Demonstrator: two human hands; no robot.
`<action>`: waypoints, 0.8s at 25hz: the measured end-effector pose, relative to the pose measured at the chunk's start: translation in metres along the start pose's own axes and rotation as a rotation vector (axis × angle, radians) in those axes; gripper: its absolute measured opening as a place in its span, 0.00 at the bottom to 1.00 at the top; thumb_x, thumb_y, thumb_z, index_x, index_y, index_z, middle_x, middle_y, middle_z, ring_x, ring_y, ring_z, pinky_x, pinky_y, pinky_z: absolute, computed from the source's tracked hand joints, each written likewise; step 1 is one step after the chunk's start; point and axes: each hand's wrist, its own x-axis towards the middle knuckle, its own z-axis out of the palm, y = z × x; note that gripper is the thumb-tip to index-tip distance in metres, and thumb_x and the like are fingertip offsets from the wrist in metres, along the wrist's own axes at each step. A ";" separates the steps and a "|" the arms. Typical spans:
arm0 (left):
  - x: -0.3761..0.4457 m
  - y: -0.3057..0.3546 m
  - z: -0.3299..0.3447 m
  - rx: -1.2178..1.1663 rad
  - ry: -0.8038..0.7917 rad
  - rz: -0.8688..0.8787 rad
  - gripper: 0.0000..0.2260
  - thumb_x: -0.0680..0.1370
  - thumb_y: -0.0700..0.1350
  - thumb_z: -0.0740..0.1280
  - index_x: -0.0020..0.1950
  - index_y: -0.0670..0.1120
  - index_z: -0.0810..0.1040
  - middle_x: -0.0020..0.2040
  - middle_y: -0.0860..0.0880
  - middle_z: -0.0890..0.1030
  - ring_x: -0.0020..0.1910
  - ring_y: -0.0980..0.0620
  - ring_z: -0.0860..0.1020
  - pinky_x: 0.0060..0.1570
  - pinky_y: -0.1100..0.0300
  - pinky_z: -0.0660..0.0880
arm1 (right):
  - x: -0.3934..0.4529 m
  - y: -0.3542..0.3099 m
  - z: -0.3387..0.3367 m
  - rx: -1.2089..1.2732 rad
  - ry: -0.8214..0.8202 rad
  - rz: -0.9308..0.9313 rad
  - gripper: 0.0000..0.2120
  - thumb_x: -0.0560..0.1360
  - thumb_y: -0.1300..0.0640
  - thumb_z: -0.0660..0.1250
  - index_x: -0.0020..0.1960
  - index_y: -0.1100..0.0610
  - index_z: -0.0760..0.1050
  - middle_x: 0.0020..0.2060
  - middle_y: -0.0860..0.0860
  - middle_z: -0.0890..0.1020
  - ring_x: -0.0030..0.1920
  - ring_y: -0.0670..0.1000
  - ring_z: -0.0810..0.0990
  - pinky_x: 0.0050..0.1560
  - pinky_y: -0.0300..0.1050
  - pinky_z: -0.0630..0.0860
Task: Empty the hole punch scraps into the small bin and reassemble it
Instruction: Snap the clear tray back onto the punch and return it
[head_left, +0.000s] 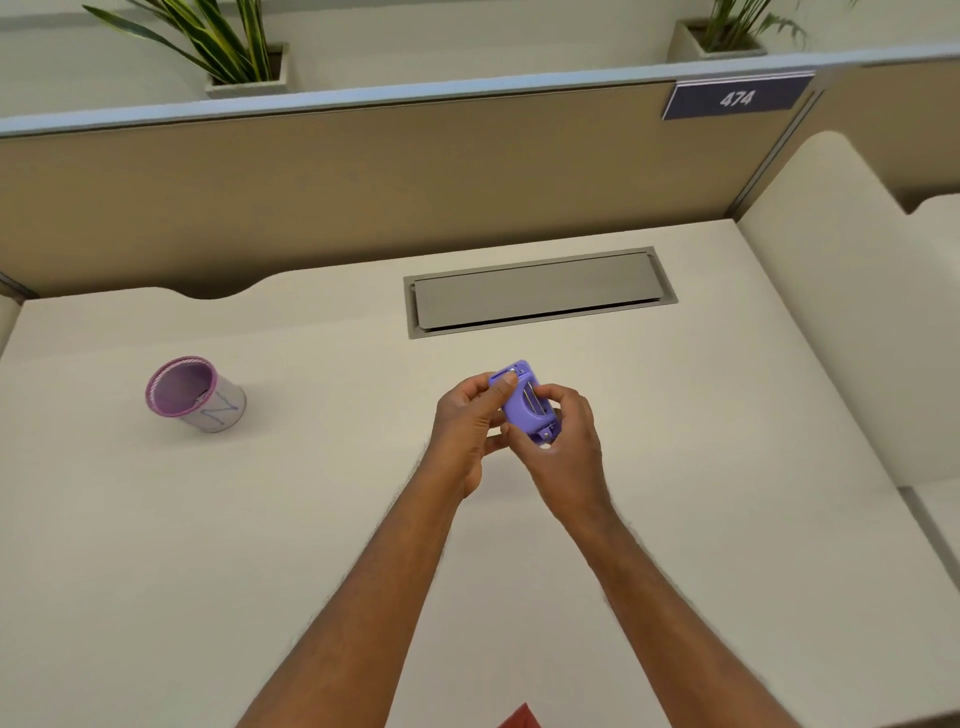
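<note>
A small purple hole punch (524, 402) is held above the middle of the desk, underside turned toward me, metal parts showing. My left hand (465, 431) grips its left side, thumb on the far top corner. My right hand (563, 441) holds its right and near end, fingers curled around it. The small bin (195, 395), a white cup with a purple rim and purple inside, stands upright on the desk at the left, well apart from both hands.
A grey cable-tray lid (540, 293) is set into the desk (311, 519) behind the hands. A beige partition (363, 182) with a "474" plate (735, 98) closes the back; potted plants stand behind it. A raised side panel (831, 312) bounds the right.
</note>
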 end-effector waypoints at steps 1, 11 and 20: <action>0.007 -0.003 0.011 0.018 0.006 -0.002 0.13 0.77 0.51 0.74 0.58 0.47 0.84 0.48 0.45 0.89 0.46 0.47 0.86 0.42 0.54 0.83 | 0.009 0.005 -0.009 -0.007 0.004 0.030 0.23 0.72 0.56 0.78 0.64 0.52 0.72 0.60 0.48 0.77 0.56 0.47 0.79 0.44 0.28 0.76; 0.086 -0.026 0.110 0.151 0.052 -0.049 0.10 0.82 0.53 0.64 0.58 0.53 0.83 0.52 0.49 0.87 0.44 0.51 0.86 0.41 0.60 0.82 | 0.107 0.064 -0.095 0.291 0.078 0.355 0.25 0.70 0.55 0.80 0.63 0.51 0.75 0.61 0.48 0.79 0.59 0.49 0.80 0.47 0.36 0.76; 0.147 -0.073 0.146 1.012 0.101 0.333 0.14 0.81 0.47 0.65 0.67 0.50 0.79 0.69 0.50 0.78 0.69 0.49 0.73 0.70 0.54 0.67 | 0.209 0.135 -0.156 0.091 0.321 0.380 0.19 0.70 0.55 0.79 0.55 0.52 0.74 0.59 0.53 0.78 0.54 0.54 0.80 0.45 0.40 0.75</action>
